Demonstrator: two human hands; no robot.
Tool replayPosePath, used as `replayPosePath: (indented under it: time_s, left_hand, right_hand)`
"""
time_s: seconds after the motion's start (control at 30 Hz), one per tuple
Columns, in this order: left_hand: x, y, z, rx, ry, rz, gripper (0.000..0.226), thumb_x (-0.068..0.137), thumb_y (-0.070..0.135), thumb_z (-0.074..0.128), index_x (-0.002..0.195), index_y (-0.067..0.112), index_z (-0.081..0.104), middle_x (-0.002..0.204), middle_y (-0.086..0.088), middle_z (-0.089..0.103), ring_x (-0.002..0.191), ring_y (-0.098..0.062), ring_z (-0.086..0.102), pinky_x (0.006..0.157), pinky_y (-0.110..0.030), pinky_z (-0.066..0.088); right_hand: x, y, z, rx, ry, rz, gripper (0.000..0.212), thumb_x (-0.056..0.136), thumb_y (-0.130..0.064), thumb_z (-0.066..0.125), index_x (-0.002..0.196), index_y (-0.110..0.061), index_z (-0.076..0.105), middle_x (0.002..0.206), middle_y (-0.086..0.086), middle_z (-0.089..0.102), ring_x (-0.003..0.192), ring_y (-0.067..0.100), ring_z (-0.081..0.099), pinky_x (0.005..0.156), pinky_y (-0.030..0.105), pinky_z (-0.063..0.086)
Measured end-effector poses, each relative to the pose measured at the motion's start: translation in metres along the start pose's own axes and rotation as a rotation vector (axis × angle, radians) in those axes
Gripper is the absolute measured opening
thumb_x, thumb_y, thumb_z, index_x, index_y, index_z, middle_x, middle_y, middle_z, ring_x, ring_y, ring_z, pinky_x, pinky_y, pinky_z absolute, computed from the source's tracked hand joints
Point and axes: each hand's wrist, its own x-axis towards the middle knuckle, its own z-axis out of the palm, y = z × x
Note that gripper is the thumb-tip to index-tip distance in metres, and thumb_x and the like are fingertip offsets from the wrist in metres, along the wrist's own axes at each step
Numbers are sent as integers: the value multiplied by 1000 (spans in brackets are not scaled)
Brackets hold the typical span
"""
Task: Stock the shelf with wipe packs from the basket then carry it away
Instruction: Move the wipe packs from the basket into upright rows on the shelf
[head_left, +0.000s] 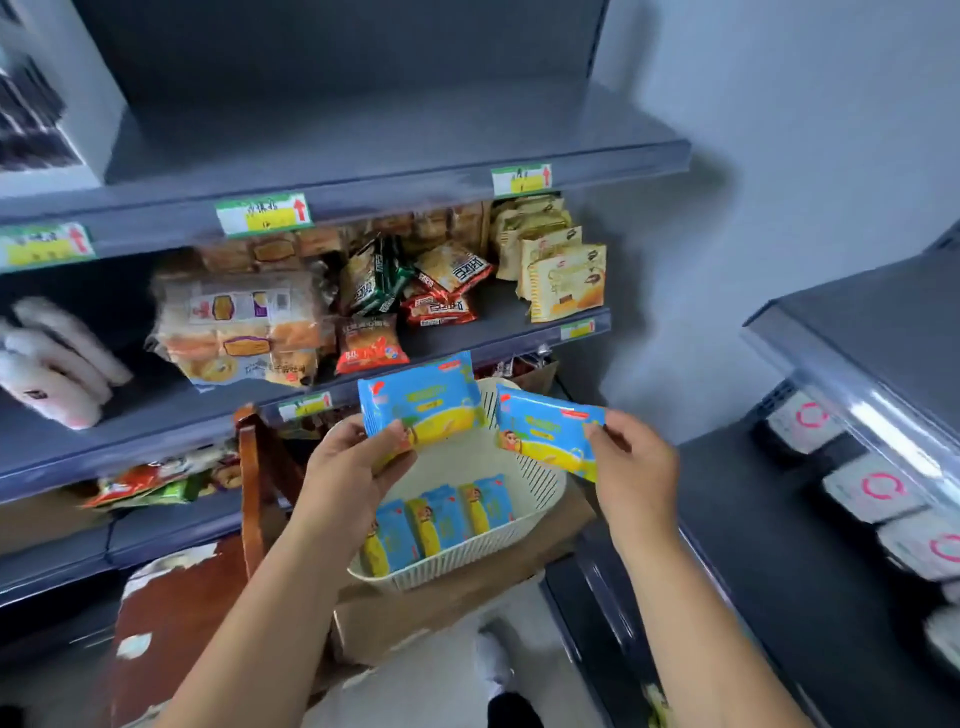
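A cream slotted basket (540, 499) rests on a cardboard box below me, with three blue-and-yellow wipe packs (441, 517) standing in its near end. My left hand (348, 467) grips one wipe pack (421, 397) by its lower edge, held above the basket's left side. My right hand (634, 473) pinches a second wipe pack (545, 434) by its right end, over the basket's right rim. Both packs hover in front of the grey shelf (467, 353) stocked with snacks. The top shelf (363, 150) is bare.
Snack packets (447, 291) and bread bags (239, 332) fill the middle shelf, white plush items (57, 358) at its left. A wooden chair (249, 467) stands left of the cardboard box (441, 608). A second grey shelf unit (852, 467) with white packs stands at the right.
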Motion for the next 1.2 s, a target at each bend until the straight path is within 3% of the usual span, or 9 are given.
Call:
replayPosePath:
  time_s: [0.1,0.2,0.37,0.5,0.7,0.83,1.0,1.1,1.2]
  left_hand:
    - [-27,14,25,52,-115,3,11,91,-3,69,93,7,65,106,-15,74,99,-26,72,77,-31,64]
    - [-53,25,62,77,-260,15,13,90,-4,68,87,8,63,106,-15,74,97,-25,72,75,-30,64]
    - [-99,23,140,132,-531,51,14,90,-4,66,89,9,63,98,-11,75,86,-22,73,74,-29,64]
    - [-140,3,205,161,-737,51,13,90,-5,64,92,8,66,92,-7,76,79,-16,73,74,-27,63]
    - [-211,-45,288,196,-974,8,17,91,-7,63,88,10,66,84,-2,77,75,-12,74,79,-28,63]
    - [-267,-85,333,206,-1085,-41,14,89,-6,66,93,8,68,95,-7,77,85,-16,76,74,-26,62]
    - [-348,-135,384,233,-1211,-83,14,90,-5,67,100,5,70,109,-11,77,98,-20,75,77,-28,61]
    - [-395,-165,410,246,-1275,-109,16,89,-5,67,101,5,71,112,-13,77,101,-23,75,79,-30,62]
    - [-441,-194,431,262,-1331,-131,17,89,-4,68,102,6,72,115,-13,76,103,-25,74,81,-32,63]
  right_hand:
    - [-21,-32,-43,54,123,-74,18,91,-4,65,87,-21,72,81,-15,68,69,-6,61,62,8,45]
    - [-39,-63,-90,81,253,-141,17,92,-7,65,92,-21,75,87,-11,70,78,0,63,66,12,48]
    - [-70,-104,-177,125,472,-260,26,89,-6,67,83,-31,74,84,-14,74,81,8,68,73,25,55]
    - [-94,-121,-256,110,659,-310,23,89,-6,70,81,-28,73,78,-17,72,74,2,66,68,22,52]
    - [-137,-116,-373,93,866,-304,28,85,-12,75,68,-34,69,67,-14,64,68,6,56,69,34,51]
    - [-174,-112,-443,215,941,-286,29,87,-3,74,68,-24,66,56,-16,57,56,5,48,55,22,43]
    - [-226,-97,-535,269,1016,-292,27,89,-2,73,74,-24,67,60,-14,60,71,14,57,66,29,49]
    - [-257,-83,-591,280,1075,-307,17,87,-5,75,82,-20,69,74,0,64,81,22,63,76,38,54]
    - [-286,-75,-646,313,1113,-316,16,88,-2,72,82,-16,68,76,4,66,78,21,67,68,32,56]
